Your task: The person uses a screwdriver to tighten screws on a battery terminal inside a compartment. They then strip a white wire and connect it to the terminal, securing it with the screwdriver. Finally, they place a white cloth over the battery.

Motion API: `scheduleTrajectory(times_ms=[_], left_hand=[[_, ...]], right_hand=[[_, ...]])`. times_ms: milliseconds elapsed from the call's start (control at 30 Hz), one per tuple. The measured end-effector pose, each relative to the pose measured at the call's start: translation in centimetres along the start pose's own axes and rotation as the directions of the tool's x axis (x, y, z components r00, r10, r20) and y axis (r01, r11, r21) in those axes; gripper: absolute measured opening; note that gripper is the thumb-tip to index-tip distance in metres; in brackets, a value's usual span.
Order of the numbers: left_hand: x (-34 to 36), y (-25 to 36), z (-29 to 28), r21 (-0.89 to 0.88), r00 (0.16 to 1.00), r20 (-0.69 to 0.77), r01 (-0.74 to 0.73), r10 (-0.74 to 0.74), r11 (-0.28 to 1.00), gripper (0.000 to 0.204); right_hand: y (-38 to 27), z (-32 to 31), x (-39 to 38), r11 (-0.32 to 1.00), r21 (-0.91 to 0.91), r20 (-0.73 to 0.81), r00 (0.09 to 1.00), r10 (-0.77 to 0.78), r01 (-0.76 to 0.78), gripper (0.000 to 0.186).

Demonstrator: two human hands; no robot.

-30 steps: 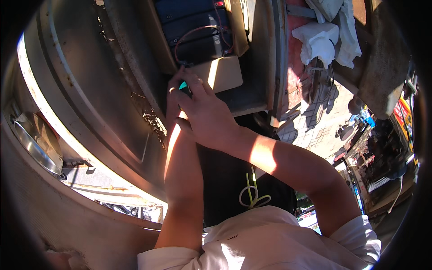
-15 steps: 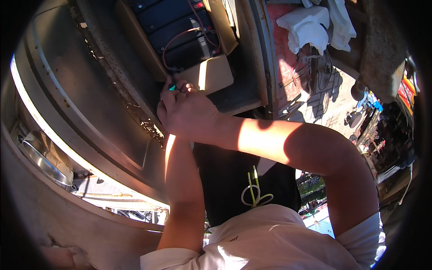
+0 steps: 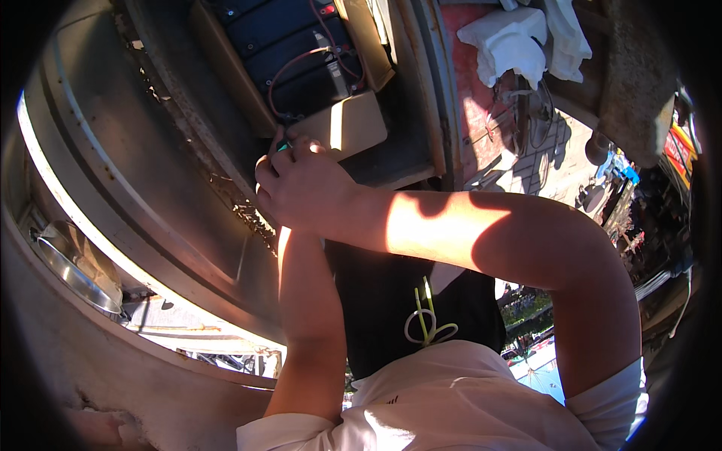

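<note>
My right hand [image 3: 304, 188], fingers curled, lies over my left wrist and hides much of my left hand [image 3: 301, 143]. My left fingers are closed around a small green object [image 3: 282, 146], probably a tool, just below a battery terminal. What my right fingers grip is hidden. Above them, several dark batteries [image 3: 263, 56] sit between brown boards inside a metal compartment, with a red wire [image 3: 299, 59] looping over them. A beige board [image 3: 357, 120] with a stripe of sunlight lies right of my fingertips.
Rusty metal panels [image 3: 150, 195] curve along the left, with a steel pan-like object [image 3: 75, 274] beyond. At the right are white foam pieces [image 3: 500, 49], tangled cables, paved ground [image 3: 556, 180] and assorted clutter. A black surface [image 3: 376, 301] with a pale looped cord lies beneath my arms.
My right hand has turned and curled further over my left, and its elbow has swung outward and up. The batteries and compartment appear lower and further left as the view shifted.
</note>
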State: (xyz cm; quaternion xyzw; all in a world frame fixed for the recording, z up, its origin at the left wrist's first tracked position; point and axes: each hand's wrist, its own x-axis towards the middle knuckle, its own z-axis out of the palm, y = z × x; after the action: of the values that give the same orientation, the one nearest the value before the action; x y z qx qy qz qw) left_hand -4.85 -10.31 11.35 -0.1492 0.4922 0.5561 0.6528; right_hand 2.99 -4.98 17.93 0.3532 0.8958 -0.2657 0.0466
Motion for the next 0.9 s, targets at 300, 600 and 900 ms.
scheduleTrajectory(times_ms=[300,600,900], left_hand=[[-0.3,0.2,-0.6,0.017,1.0,-0.003,0.018,-0.018,1.0,0.017],[0.3,-0.2,-2.7,0.083,0.995,-0.073,0.069,-0.063,0.994,0.017],[2.5,-2.0,-4.2,0.142,0.986,-0.159,0.075,-0.052,0.987,0.017]], right_hand=[[-0.3,-1.3,-0.9,0.976,-0.045,-0.007,0.977,-0.215,0.214,0.043],[0.1,-0.9,-0.2,0.991,-0.034,0.136,0.982,-0.128,0.133,0.042],[-0.2,-0.7,0.5,0.997,-0.073,0.313,0.949,0.04,-0.018,0.04]])
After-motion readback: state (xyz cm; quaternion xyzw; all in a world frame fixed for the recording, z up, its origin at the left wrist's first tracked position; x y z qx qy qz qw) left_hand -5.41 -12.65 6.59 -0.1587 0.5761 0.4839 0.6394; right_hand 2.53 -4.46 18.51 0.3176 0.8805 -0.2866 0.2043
